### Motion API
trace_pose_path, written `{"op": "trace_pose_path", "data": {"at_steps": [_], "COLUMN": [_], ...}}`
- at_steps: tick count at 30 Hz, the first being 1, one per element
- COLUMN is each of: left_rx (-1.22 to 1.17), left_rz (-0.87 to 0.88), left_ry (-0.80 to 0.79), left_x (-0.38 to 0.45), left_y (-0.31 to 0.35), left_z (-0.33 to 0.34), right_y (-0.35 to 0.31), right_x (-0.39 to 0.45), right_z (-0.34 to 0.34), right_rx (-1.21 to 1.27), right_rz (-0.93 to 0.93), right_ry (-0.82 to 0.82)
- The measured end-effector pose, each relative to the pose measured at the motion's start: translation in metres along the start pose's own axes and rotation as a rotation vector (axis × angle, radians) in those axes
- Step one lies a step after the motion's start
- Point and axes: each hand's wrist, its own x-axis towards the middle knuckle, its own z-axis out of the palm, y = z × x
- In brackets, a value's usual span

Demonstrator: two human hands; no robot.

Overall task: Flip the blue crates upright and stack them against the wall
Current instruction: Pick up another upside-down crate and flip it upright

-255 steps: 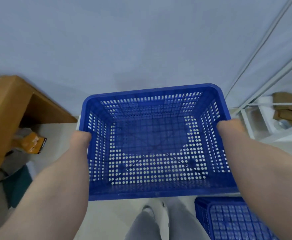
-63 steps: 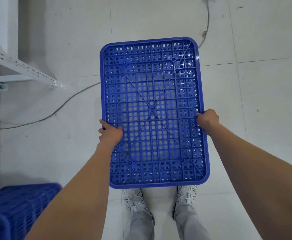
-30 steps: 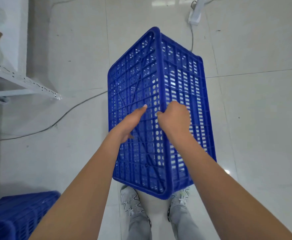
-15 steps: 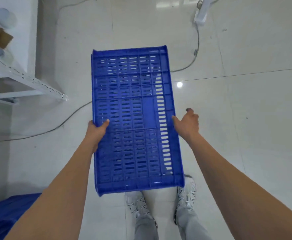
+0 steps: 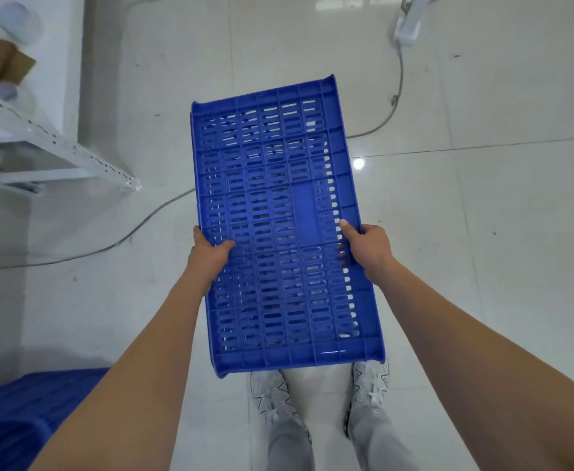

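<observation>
One crate (image 5: 284, 229), head view: on its side over the floor (image 5: 483, 266), above my shoes (image 5: 319, 392). My left hand (image 5: 209, 256) and right hand (image 5: 367, 248) clasp its long edges. Mid-flip, I judge; next, finish turning, carry to the second crate (image 5: 10, 413) at lower left.

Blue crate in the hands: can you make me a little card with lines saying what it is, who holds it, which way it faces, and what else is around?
Thing: blue crate, plastic with slotted walls
Held by: left hand on its left edge, right hand on its right edge
Grip: fingers of both hands curled round the edges
Facing: a slotted side wall faces the camera; held above the floor
Below: white sneakers, tiled floor
Nearby: another blue crate at lower left, white shelf, cable on the floor
</observation>
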Motion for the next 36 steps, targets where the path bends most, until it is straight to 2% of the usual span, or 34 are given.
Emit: {"op": "trace_pose_path", "data": {"at_steps": [3, 5, 10, 14, 19, 25, 29, 32, 36], "left_rx": [0.189, 0.245, -0.011, -0.047, -0.026, -0.052, -0.129, -0.236, -0.318], "left_rz": [0.018, 0.094, 0.127, 0.116, 0.09, 0.03, -0.034, -0.119, -0.214], "left_ry": [0.11, 0.159, -0.08, -0.229, -0.243, -0.221, -0.181, -0.158, -0.128], "left_x": [-0.015, -0.021, -0.047, -0.059, -0.053, -0.039, -0.027, -0.02, -0.019], "left_y": [0.02, 0.037, 0.087, 0.102, 0.085, 0.058, 0.048, 0.036, 0.02], "left_z": [0.011, 0.018, 0.039, 0.061, 0.08, 0.088, 0.092, 0.085, 0.071], "right_y": [-0.003, -0.006, -0.01, -0.009, 0.008, 0.02, 0.033, 0.047, 0.059], "right_x": [-0.013, -0.024, -0.044, -0.046, -0.032, -0.027, -0.029, -0.028, -0.025], "right_z": [-0.002, 0.003, 0.011, 0.019, 0.038, 0.064, 0.09, 0.106, 0.104], "right_rx": [-0.008, -0.063, -0.382, -0.581, -0.873, -1.001, -1.059, -1.192, -1.237], "right_rz": [-0.093, -0.144, -0.214, -0.251, -0.365, -0.443, -0.449, -0.449, -0.395], "right_ry": [0.085, 0.161, 0.324, 0.357, 0.231, 0.047, -0.105, -0.202, -0.259]}}
